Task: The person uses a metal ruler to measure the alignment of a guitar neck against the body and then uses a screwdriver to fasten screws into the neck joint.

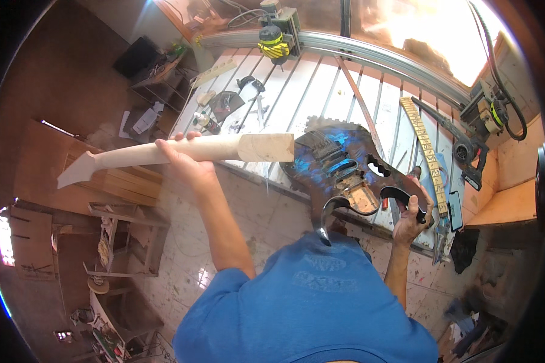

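Here, left hand (184, 160) grips wooden guitar neck (181, 151); right hand (410, 219) clamped on guitar body (345, 172).

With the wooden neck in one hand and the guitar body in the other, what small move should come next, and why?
Probably slide the neck to the right, so its square heel reaches the guitar body. The left hand holds the neck level, and its heel end already points at the body's near edge. The right hand grips the body's lower horn and steadies it on the slatted table. The two look apart.

Blue short-sleeved T-shirt (312, 302), 2 bare forearms
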Available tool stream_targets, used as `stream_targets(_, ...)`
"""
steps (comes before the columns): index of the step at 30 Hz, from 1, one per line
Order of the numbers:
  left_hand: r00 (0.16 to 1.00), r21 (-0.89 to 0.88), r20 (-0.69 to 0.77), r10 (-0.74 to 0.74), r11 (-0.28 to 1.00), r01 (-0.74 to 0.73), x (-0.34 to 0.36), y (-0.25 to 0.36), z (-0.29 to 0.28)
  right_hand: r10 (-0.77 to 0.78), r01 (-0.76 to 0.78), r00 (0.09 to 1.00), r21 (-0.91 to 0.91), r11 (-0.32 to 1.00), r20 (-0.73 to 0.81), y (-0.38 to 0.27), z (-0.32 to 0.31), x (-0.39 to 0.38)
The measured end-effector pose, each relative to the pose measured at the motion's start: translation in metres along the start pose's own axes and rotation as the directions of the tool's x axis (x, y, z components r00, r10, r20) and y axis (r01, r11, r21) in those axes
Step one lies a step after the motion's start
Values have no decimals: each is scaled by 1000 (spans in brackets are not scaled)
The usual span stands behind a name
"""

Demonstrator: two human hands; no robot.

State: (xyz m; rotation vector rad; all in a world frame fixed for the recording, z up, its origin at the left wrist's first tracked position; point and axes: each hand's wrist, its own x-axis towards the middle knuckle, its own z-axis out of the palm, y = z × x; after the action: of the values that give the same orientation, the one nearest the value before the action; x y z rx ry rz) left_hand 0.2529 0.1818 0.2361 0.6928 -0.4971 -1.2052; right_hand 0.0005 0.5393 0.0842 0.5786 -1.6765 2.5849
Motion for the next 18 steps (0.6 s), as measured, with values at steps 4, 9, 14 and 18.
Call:
stream_targets(4, 994, 25, 23, -107, 994, 106, 48, -25, -57, 337, -288, 908, 215, 933, -247, 12, -24, -26)
stream_targets(9, 986, 164, 57, -157, 976, 146, 60, -39, -99, 384, -286, 855, 303, 909, -347, 47, -51, -52)
stream_targets(14, 983, 206, -35, -181, 961, 185, 54, -41, -117, 491, -344, 800, 407, 846, -345, 57, -56, -64)
stream_targets(18, 984, 199, -73, -161, 965, 173, 50, -38, -129, 552, -374, 763, 466, 802, -338, 66, -55, -72)
